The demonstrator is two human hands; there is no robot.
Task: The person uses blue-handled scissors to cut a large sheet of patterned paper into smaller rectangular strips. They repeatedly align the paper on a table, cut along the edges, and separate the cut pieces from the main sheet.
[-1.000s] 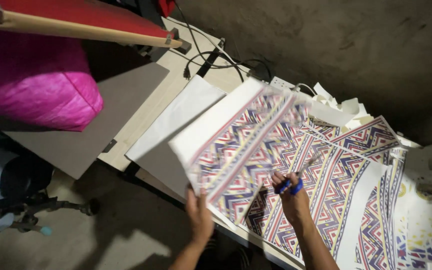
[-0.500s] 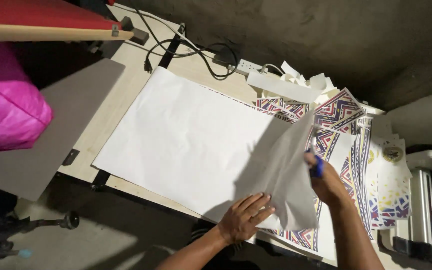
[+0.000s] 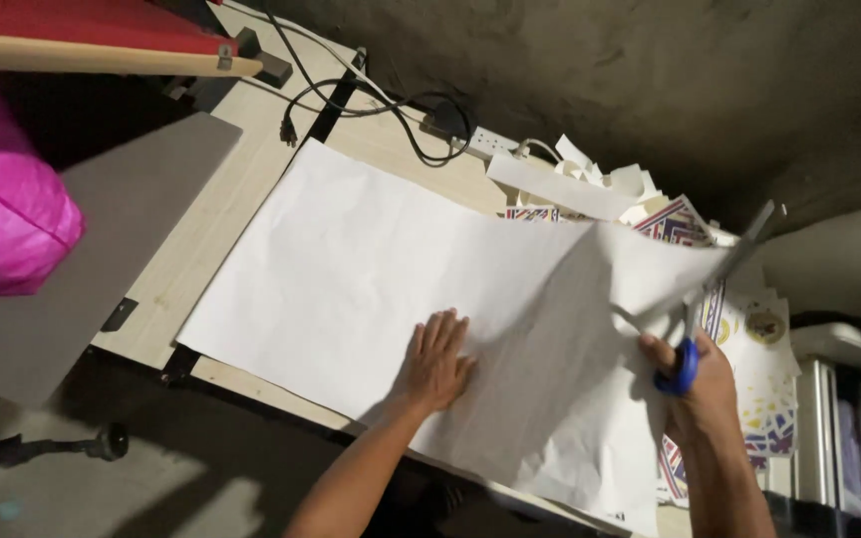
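Note:
A large white sheet of paper (image 3: 371,259) lies blank side up across the light wooden table (image 3: 251,149). My left hand (image 3: 437,361) rests flat on the sheet near its front edge, fingers spread. My right hand (image 3: 695,384) grips blue-handled scissors (image 3: 698,314) at the sheet's right edge, blades parted and pointing up to the right. The sheet's right part is lifted and curled by the scissors. Patterned prints (image 3: 675,221) with zigzag designs show beyond and under the sheet.
A pink bag (image 3: 7,224) and a grey board (image 3: 102,249) lie left. A wooden stick (image 3: 102,60) crosses the top left. Black cables (image 3: 371,105) and a white power strip (image 3: 495,142) sit at the table's back, next to paper offcuts (image 3: 600,179). Shelving stands far right.
The sheet, patterned side up a second ago, now lies flat with its blank side up. My left hand moved onto it and spread flat. My right hand raised the scissors at the right edge.

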